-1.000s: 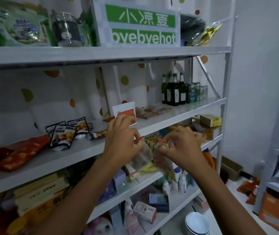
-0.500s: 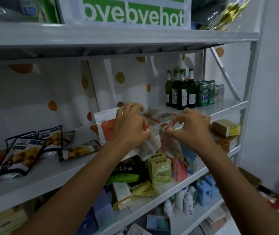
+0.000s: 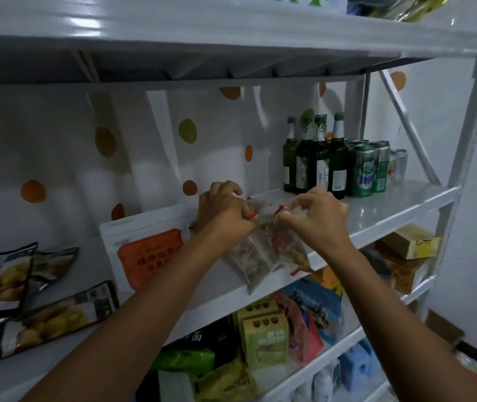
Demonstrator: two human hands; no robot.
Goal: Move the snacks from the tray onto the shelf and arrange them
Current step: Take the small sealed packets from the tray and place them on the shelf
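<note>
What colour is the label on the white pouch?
The label is orange with darker print; the head view shows it.

A small shop: white shelf (image 3: 376, 210) stocked with bottles (image 3: 312, 158), cans (image 3: 368, 169).

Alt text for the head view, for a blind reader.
Left hand and right hand each pinch a clear plastic snack packet over a white metal shelf. A white pouch with orange label stands to their left; green glass bottles and green cans to their right.
</note>
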